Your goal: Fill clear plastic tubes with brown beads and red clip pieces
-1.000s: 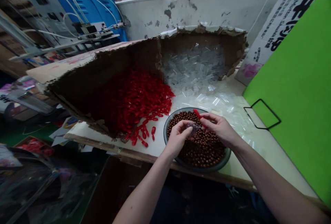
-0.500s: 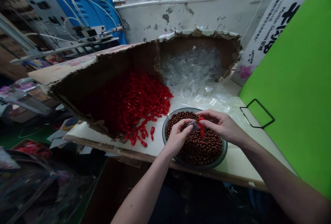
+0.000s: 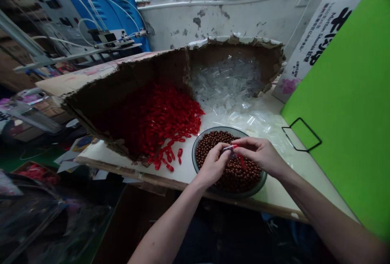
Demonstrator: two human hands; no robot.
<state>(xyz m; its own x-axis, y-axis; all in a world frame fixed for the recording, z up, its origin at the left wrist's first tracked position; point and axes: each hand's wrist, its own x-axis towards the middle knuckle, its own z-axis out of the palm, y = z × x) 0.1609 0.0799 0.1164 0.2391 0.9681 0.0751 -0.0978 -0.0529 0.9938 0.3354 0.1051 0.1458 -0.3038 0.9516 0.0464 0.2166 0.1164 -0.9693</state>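
Observation:
Over a grey bowl [image 3: 195,159] of small round brown balls [image 3: 217,138], my two hands meet. My left hand [image 3: 213,164] is closed on a small clear plastic tube [image 3: 226,149]. In the fingers of my right hand [image 3: 260,154] is a small red plastic piece [image 3: 234,147], held against the tube's end; a red part also hangs below these fingers. Whether the piece sits inside the tube or only touches it, I cannot tell. To the left lies a heap of similar red pieces [image 3: 170,109], and behind the bowl a heap of clear tubes [image 3: 228,81].
A torn cardboard box [image 3: 88,77] with two compartments holds both heaps on the white table [image 3: 122,156]. A green panel [image 3: 341,105] with a black wire handle [image 3: 304,150] stands at the right. Loose red pieces lie near the front edge.
The red piece, upright and beside the clear tube before, is now up against the tube's end. My hands have drawn closer together, and the tube lies more level.

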